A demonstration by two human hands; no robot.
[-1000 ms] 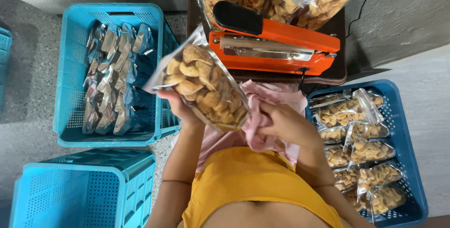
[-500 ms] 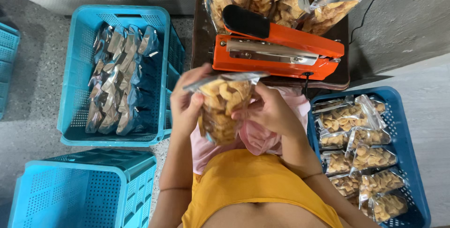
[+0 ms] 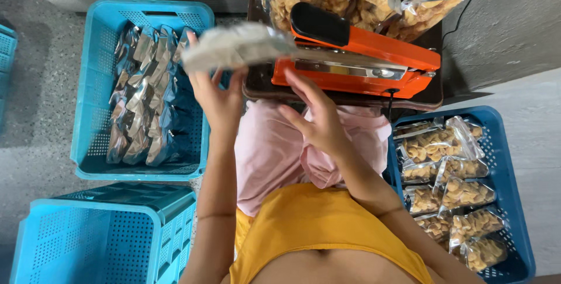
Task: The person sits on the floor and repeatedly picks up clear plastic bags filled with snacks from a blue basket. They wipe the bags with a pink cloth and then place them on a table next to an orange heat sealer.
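orange-and-black metal heat sealer [image 3: 356,56] | turquoise perforated plastic crates [image 3: 93,144] | clear plastic bags of golden-tan snacks [image 3: 444,144] | dark brown wooden desk [image 3: 260,88] | speckled grey floor [image 3: 41,103]

A blue crate [image 3: 93,79] of silvery packets [image 3: 140,97], an upturned crate [image 3: 87,231], and a crate of snack bags [image 3: 456,184].

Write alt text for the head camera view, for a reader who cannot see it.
A seated person's left hand lifts a blurred clear bag of snacks toward an orange heat sealer on a small table, while the right hand hovers open below it. Blue crates on the floor hold more bags: left crate, right crate.
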